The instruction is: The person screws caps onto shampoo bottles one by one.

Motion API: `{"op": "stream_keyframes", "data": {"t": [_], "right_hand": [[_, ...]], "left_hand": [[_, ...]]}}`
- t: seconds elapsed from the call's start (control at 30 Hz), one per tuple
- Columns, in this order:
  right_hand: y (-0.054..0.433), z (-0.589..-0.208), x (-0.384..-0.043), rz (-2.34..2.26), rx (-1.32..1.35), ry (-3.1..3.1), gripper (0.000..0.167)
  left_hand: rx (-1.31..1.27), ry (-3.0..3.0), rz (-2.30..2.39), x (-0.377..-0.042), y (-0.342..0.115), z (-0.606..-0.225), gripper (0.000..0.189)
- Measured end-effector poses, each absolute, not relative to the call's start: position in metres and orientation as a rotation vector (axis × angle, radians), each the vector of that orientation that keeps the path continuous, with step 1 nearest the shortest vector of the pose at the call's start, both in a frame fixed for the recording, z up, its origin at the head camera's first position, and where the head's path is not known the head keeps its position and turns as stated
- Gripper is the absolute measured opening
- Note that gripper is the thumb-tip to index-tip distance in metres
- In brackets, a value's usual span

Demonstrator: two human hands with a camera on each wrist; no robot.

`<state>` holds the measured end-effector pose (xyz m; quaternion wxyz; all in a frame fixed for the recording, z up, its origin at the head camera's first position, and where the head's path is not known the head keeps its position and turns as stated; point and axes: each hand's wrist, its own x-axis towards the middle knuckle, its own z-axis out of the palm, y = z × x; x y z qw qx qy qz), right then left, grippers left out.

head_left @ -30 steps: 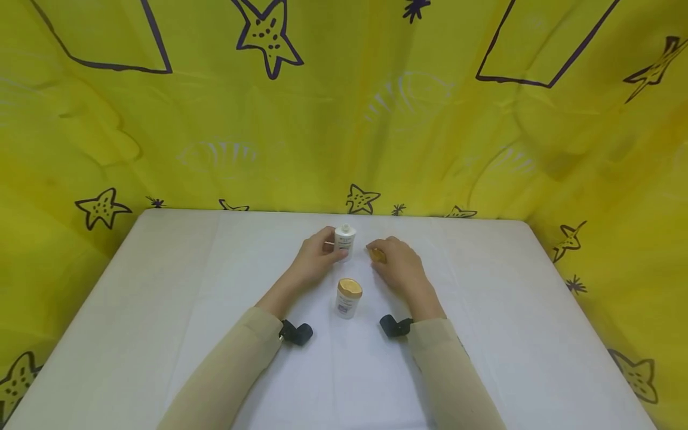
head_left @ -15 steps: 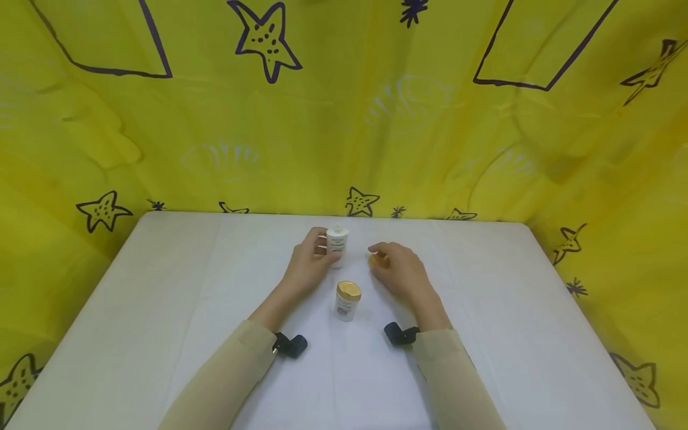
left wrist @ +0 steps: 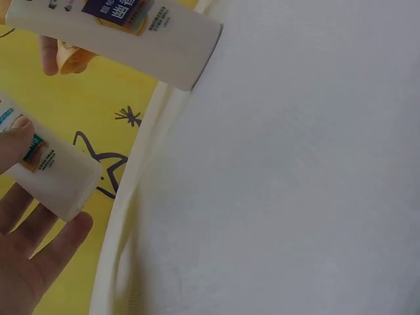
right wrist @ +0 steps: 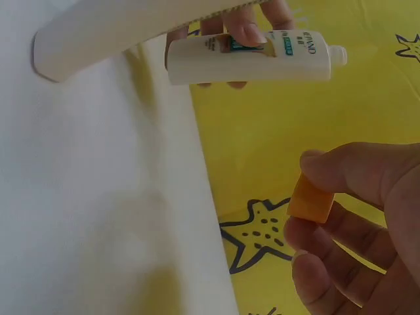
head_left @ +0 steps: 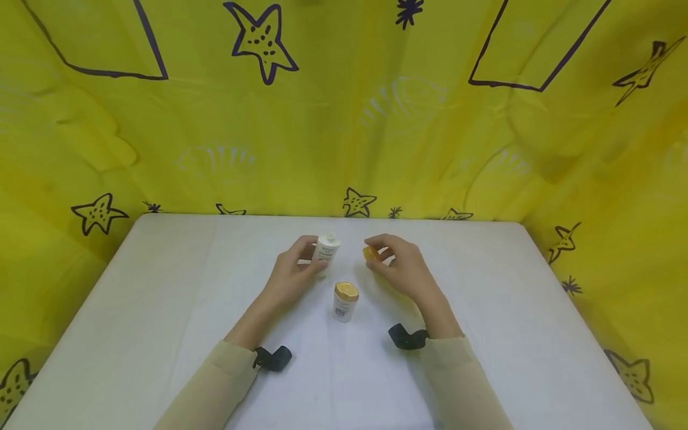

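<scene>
My left hand (head_left: pixel 292 272) grips a white bottle (head_left: pixel 326 248) round its body. The bottle is uncapped, its small neck (right wrist: pixel 337 55) bare at the top, and it leans slightly to the right. Between thumb and fingertips, my right hand (head_left: pixel 403 266) pinches an orange-gold cap (right wrist: pixel 311 199), held a short way to the right of that bottle. A second white bottle (head_left: pixel 344 308) with a gold cap on stands upright on the table, nearer to me and between the two forearms. Printed labels show on both bottles in the left wrist view.
A white cloth covers the table (head_left: pixel 177 322). Behind it hangs a yellow curtain (head_left: pixel 322 119) printed with starfish and fish. Black wrist cameras (head_left: pixel 273 358) sit at both cuffs, close to the standing bottle's sides.
My left hand has drawn the uncapped bottle to the left and a little nearer, tilting it. My right hand has turned so the cap shows more. The standing bottle has stayed put.
</scene>
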<state>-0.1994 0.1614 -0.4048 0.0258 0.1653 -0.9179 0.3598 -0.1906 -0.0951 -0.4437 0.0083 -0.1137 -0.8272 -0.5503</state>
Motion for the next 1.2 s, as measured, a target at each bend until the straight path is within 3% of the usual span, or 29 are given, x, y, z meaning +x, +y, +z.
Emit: {"op": "stream_keyframes", "data": {"t": [0.57, 1.2], "right_hand": [[0.152, -0.385, -0.179, 1.315, 0.745, -2.547, 0.033], [0.141, -0.385, -0.177, 1.368, 0.857, -2.495, 0.033]], "left_hand": [[-0.673, -2.591, -1.508, -0.181, -0.098, -0.433, 0.035], [-0.742, -2.628, -1.371, -0.173, -0.100, -0.435, 0.034]]}}
